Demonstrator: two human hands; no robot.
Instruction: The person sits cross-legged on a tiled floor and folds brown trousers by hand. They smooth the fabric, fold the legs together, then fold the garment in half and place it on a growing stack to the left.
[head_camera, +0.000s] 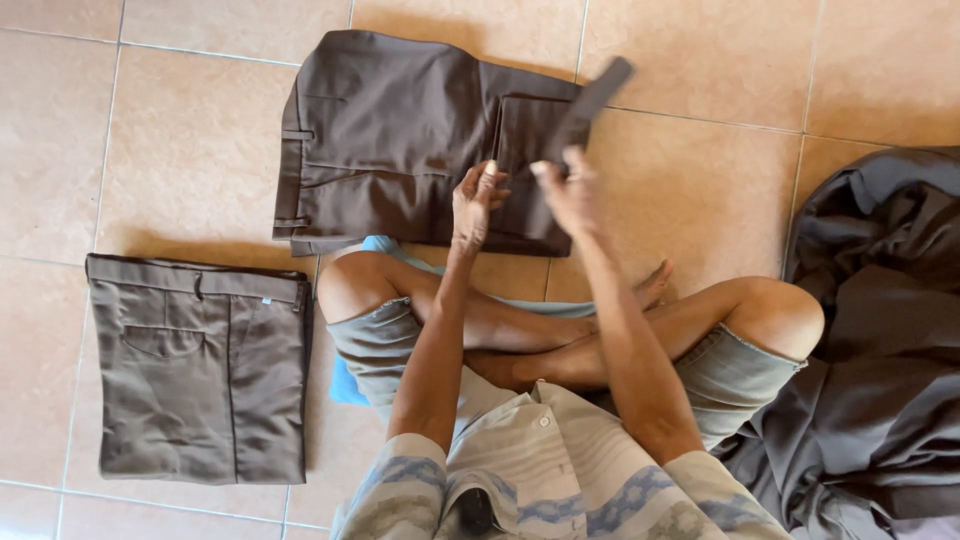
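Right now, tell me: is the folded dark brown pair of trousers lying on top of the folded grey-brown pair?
No, the folded dark brown trousers lie apart on the tiled floor, above the grey-brown pair.

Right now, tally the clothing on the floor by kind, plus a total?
Folded dark brown trousers, under the left hand and right hand: 1
Folded grey-brown trousers at the left: 1
Unfolded dark garment heap at the right, pieces not separable: 1
Total: 3

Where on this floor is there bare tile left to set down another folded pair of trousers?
Bare tile lies beyond the folded grey trousers, left of the dark brown trousers, and between those and the dark cloth heap. It is crowded around the hands, left and right.
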